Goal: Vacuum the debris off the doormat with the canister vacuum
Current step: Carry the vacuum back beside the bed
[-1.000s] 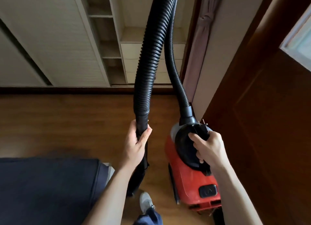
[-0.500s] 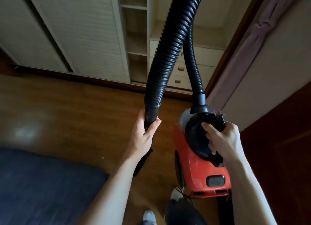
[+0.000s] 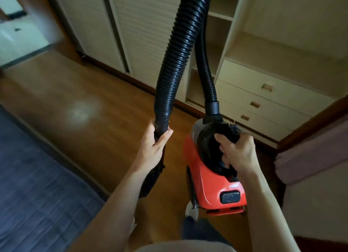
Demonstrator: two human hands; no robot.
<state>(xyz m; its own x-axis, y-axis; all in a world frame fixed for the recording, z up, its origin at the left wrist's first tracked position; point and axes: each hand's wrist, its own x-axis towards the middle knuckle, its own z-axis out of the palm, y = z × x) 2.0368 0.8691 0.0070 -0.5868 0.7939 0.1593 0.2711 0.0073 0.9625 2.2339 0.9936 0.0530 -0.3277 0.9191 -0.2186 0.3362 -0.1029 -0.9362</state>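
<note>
A red canister vacuum [image 3: 209,180] with a black top hangs above the wooden floor, carried by my right hand [image 3: 238,154], which grips its black handle. The black ribbed hose [image 3: 175,63] loops up out of the frame and comes back down to the canister's front. My left hand [image 3: 153,148] grips the smooth black end of the hose, whose lower part is hidden behind my forearm. No doormat shows in this view.
A dark blue quilted bed cover [image 3: 32,186] fills the lower left. Cream wardrobe doors [image 3: 143,25] and a drawer unit [image 3: 263,97] line the far wall. A pink curtain [image 3: 310,154] hangs at right. My foot [image 3: 191,212] stands below the canister.
The view has swung left and the room appears rotated: the wardrobe and drawers moved right, and a bright doorway appeared at upper left. Both hands keep the same hold.
</note>
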